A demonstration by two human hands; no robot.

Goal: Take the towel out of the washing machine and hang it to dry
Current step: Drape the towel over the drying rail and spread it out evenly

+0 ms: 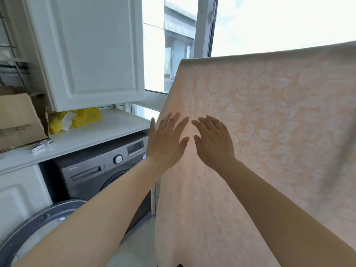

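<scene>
Towel (269, 116) hangs spread out, both flat hands (190, 139) against it.

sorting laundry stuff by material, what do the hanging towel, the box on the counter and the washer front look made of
Towel: soft woven cloth, matte peach, with a paler leaf pattern; light glows through it.
Box: brown cardboard, dull, with a torn edge.
Washer front: smooth dark grey panel, probably plastic or painted metal.

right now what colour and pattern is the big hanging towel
Pale peach towel with a white leaf pattern, clearest in the head view.
</scene>
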